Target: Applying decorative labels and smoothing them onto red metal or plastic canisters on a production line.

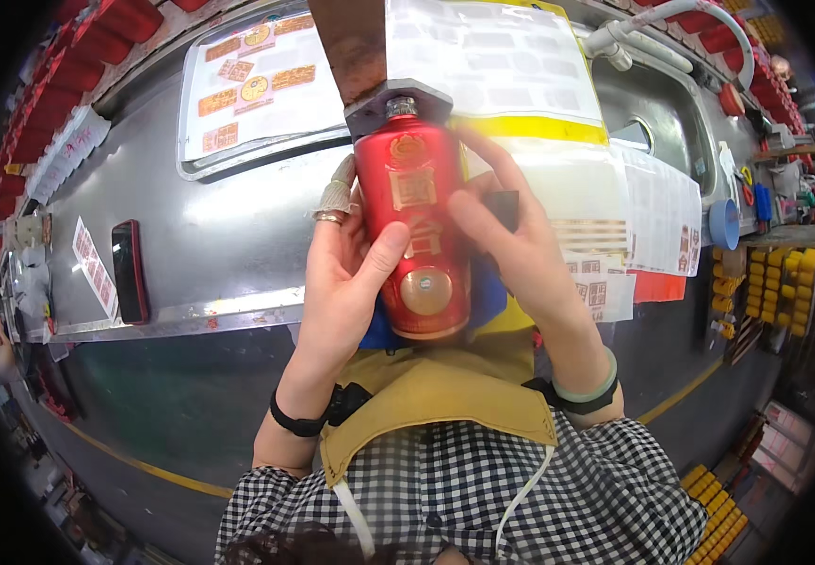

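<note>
Against a notched dark metal stand (399,100), a red bottle (417,188) with gold markings and a silvery neck lies along my line of view, its base toward me. My left hand (346,250) is closed around its left side, the thumb pressed on the front; a pale wrap covers one fingertip and a ring sits on that finger. On the bottle's right side my right hand (511,221) grips, its thumb against the front. A small dark block (502,207) shows between the fingers of this hand; its kind is not clear.
A metal tray (186,141) with sticker sheets stands at far left. Sheets of transfers (521,61) lie behind and right of the bottle, near a sink (685,104). At left lie a phone (129,273) and a sticker strip (94,266). A blue cup (723,224) stands right.
</note>
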Motion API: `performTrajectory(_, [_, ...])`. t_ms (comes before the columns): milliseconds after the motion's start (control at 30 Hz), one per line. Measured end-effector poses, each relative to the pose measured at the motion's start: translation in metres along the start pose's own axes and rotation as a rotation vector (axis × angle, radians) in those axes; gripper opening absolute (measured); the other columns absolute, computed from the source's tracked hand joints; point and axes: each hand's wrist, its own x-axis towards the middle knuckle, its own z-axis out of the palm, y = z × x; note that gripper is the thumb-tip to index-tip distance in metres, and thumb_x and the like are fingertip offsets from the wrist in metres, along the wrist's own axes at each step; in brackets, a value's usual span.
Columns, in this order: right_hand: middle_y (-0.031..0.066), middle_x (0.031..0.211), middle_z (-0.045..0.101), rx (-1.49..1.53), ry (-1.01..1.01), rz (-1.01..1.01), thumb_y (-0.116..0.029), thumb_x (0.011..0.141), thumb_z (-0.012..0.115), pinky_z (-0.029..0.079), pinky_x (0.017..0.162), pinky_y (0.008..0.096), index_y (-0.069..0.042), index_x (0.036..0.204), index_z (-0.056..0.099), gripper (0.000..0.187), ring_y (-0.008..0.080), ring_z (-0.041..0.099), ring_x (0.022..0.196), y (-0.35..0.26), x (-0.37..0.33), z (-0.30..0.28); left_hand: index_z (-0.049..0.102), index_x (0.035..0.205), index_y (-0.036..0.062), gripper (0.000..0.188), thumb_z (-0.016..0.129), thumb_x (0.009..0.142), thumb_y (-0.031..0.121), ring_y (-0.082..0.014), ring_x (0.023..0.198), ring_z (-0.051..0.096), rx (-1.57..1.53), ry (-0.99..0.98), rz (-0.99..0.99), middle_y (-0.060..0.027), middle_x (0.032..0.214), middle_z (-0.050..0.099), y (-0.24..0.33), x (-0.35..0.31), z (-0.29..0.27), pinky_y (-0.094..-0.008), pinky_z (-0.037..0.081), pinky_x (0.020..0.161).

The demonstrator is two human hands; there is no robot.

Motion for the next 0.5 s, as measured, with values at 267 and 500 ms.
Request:
performTrajectory(267, [-0.0034, 0.093, 0.044, -0.122, -0.014, -0.114, -0.016, 0.086, 0.086, 0.039, 0.069, 0.0185, -0.008, 0.157, 0.039, 0.086, 0.0037, 0.043, 0.077, 0.0133, -0.0004, -0.001, 0.025, 0.16, 0.0003, 0.066, 0.061, 0.105, 0.011, -0.0227, 0.136, 0.052, 0.035, 0.017, -0.008, -0.0176, 0.151, 0.047, -0.0015, -0.0006, -0.001, -0.0378, 0.046, 0.112])
performTrajectory(500, [-0.0036, 0.091, 0.044, -0.161, -0.006, -0.123, -0.018, 0.086, 0.086, 0.039, 0.07, 0.0184, -0.007, 0.157, 0.039, 0.085, 0.0043, 0.044, 0.077, 0.0121, -0.0014, -0.0009, 0.025, 0.161, 0.0007, 0.066, 0.06, 0.106, 0.011, -0.0223, 0.136, 0.052, 0.022, 0.0, 0.006, -0.0167, 0.151, 0.048, -0.0012, 0.0, -0.0009, -0.0377, 0.045, 0.112])
